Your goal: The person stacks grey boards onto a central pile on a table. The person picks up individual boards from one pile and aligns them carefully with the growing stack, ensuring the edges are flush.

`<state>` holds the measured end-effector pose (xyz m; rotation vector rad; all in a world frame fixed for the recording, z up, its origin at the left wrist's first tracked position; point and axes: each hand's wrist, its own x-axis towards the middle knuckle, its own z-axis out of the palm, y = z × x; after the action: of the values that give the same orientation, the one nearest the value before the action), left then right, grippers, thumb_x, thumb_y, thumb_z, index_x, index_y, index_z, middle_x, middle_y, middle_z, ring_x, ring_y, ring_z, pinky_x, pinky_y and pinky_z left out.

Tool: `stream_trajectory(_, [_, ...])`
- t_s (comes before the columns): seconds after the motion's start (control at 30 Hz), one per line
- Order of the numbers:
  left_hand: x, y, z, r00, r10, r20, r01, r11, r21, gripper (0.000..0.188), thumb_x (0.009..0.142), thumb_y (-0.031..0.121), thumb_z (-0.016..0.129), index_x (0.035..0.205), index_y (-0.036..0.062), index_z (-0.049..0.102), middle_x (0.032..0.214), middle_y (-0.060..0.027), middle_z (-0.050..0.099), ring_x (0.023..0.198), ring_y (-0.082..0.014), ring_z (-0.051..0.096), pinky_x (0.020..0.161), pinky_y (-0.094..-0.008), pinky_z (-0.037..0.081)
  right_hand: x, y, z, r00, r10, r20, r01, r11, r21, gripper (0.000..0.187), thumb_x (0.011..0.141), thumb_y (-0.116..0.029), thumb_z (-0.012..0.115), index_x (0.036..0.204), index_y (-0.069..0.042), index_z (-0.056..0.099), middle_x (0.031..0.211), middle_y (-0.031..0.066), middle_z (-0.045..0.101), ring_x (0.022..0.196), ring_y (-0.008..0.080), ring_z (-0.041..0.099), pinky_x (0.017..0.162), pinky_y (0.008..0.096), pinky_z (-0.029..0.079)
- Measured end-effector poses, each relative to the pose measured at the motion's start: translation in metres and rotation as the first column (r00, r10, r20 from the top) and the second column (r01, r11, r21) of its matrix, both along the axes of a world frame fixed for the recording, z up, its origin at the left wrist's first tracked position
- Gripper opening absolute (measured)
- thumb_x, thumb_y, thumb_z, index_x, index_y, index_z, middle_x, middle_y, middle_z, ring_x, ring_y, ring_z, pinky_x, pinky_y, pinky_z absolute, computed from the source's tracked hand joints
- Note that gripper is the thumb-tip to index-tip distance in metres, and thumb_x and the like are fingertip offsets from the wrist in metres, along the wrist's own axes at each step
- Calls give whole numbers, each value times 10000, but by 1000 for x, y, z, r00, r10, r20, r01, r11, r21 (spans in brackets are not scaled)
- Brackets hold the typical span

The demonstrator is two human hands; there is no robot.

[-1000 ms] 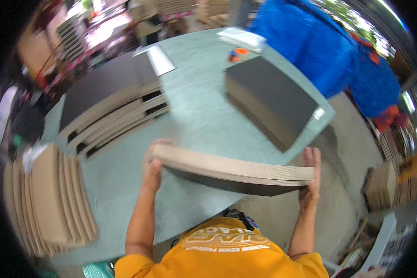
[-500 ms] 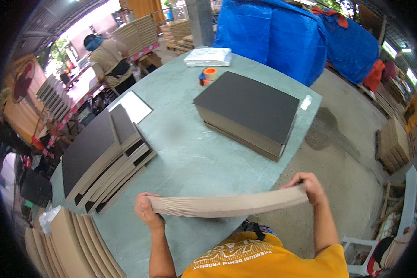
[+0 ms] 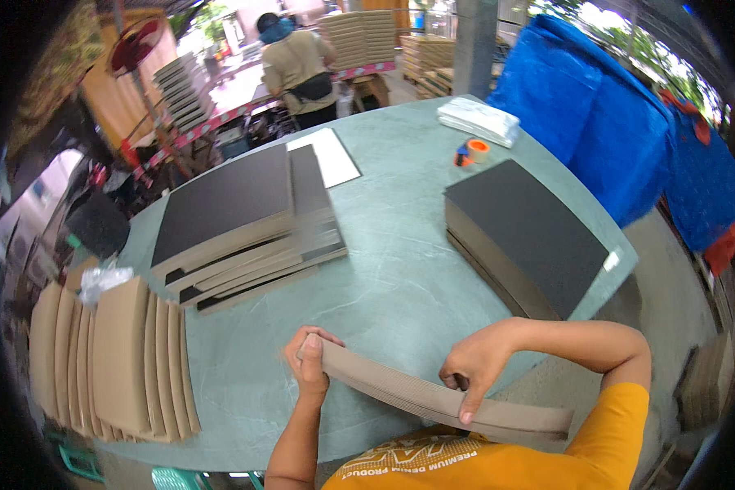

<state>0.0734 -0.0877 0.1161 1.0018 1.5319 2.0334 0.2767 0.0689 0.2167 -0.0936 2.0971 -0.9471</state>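
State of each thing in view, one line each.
Held stack: long edge facing the camera
Left hand: gripping that stack's left end
Right hand: thumb on its edge, fingers curled
Left dark-topped stack: layers staggered
Right dark-topped stack: lying flat
White sheet: lying flat
White folded bundle: lying flat
Tape roll: not held
Blue tarp: draped

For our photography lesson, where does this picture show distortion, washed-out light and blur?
Head view: the green table bows at its far edge; head view: background daylight is washed out; head view: the left dark stack blurs at its right side, the held boards looking sharper.
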Motion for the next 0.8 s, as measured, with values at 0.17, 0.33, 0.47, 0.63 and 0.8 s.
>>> stream_trajectory(0.17, [-10,1,-14,995,101,23,-103,986,128,685,846,606,306,994,-34,499,948,-153,544,881,-208,532,780,-319,410,-51,-10,-27,825,-239,-512,180,970,-163,952,636,-549,695,1279,44,319,1253,243,406,1109,312,468,908,381,400])
stream_trajectory(0.33, [-4,-2,8,866,302,-398,-358,931,-73,702,872,594,226,1113,-25,455,1121,-144,440,1012,-213,466,870,-342,363,-113,-8,-57,702,-433,-565,216,886,-411,857,657,-447,713,1299,-27,332,1286,195,369,1150,285,416,977,380,323])
stream_trajectory(0.47, [-3,-32,2,899,328,-291,-372,922,-109,482,888,409,455,1124,-11,458,1077,-120,475,976,-197,496,842,-319,401,-128,-16,-53,806,-493,-327,223,765,-604,709,703,-374,689,1256,-50,386,1149,127,475,1056,207,464,926,337,345])
stream_trajectory(0.63, [5,-66,5,979,178,-102,-189,976,-112,450,702,68,710,1099,1,509,948,-66,531,836,-139,540,730,-259,458,-131,-26,-58,793,-488,-365,189,766,-614,605,708,-334,697,1169,-41,437,1082,116,509,1019,196,485,901,324,363])
stream_trajectory(0.8, [4,-65,6,947,215,-238,-246,963,-110,484,624,87,773,1065,55,576,920,-61,558,811,-140,546,715,-267,472,-154,-28,-55,743,-448,-497,148,834,-531,543,692,-254,729,1120,-29,482,1140,117,501,1068,204,486,937,343,363])
